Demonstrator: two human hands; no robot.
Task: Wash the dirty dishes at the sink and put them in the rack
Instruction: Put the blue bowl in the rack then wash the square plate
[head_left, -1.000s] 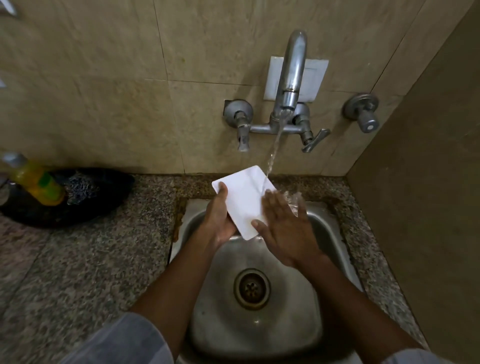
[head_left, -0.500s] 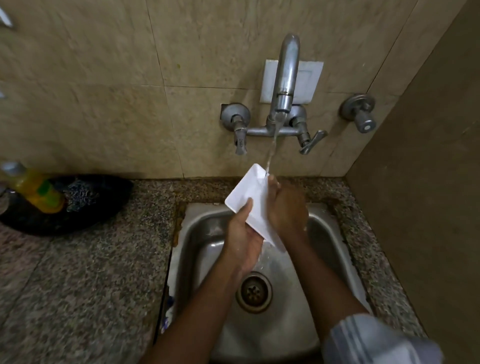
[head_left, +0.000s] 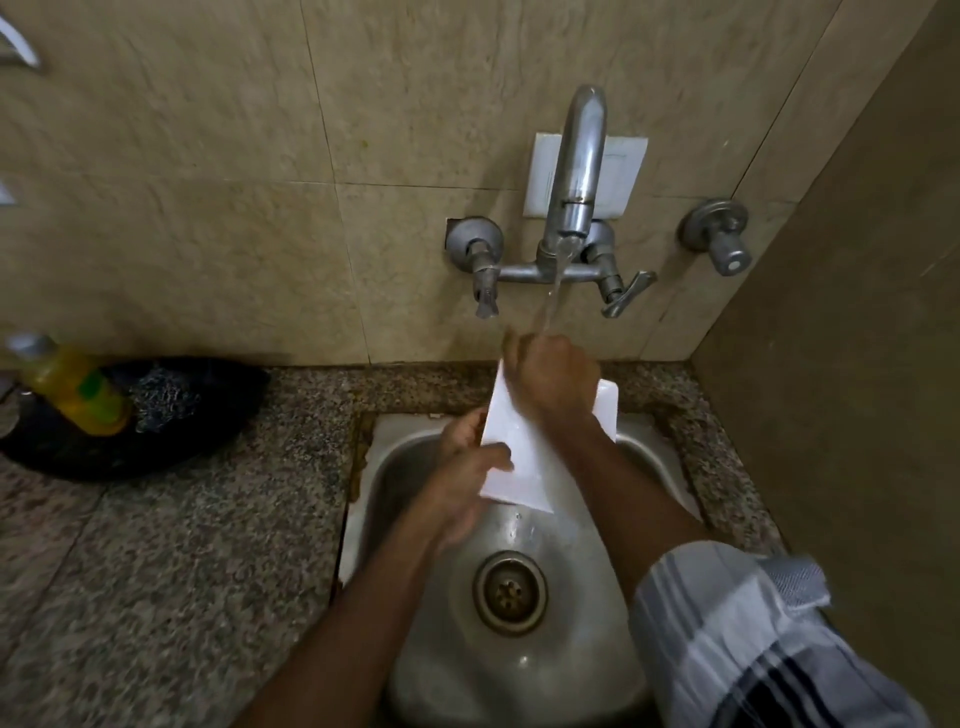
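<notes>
Rinsing the white plate (head_left: 511, 467) under the faucet (head_left: 576, 171), we grip its edge with the left hand (head_left: 460, 486) while the right hand (head_left: 553, 376) rubs, fingers straight, keeping the plate tilted so water drains.

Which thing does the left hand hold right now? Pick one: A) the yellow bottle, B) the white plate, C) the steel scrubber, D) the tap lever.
B: the left hand grips the white plate's lower edge above the sink.

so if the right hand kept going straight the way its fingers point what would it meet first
Probably the running water: the right hand lies over the white plate, fingers toward the wall, beneath the tap. Depth is unclear.
</notes>
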